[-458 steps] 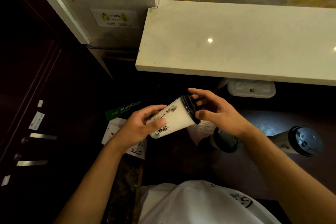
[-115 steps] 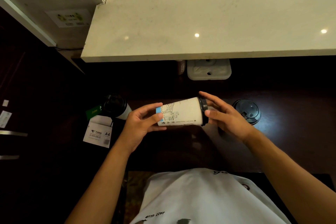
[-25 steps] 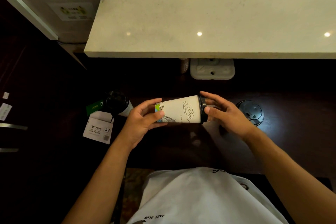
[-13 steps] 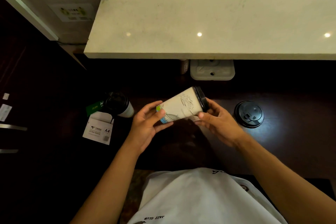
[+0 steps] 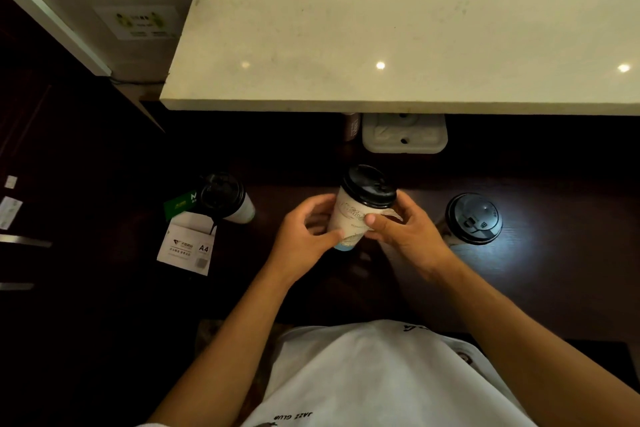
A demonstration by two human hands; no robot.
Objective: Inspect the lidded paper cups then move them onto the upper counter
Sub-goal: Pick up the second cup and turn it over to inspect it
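A paper cup [image 5: 349,218] with a black lid [image 5: 369,186] is held nearly upright between both hands above the dark lower counter [image 5: 554,270], lid tipped slightly away. The right hand [image 5: 405,230] grips its right side, thumb across the front just below the lid. The left hand [image 5: 304,236] curls round the lower left side, thumb near the base. A second lidded cup [image 5: 225,198] stands to the left, a third [image 5: 472,218] to the right. The pale upper counter [image 5: 398,45] lies beyond.

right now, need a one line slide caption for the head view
Both hands, left hand and right hand, hold a lidded paper cup upright below the bare upper counter.
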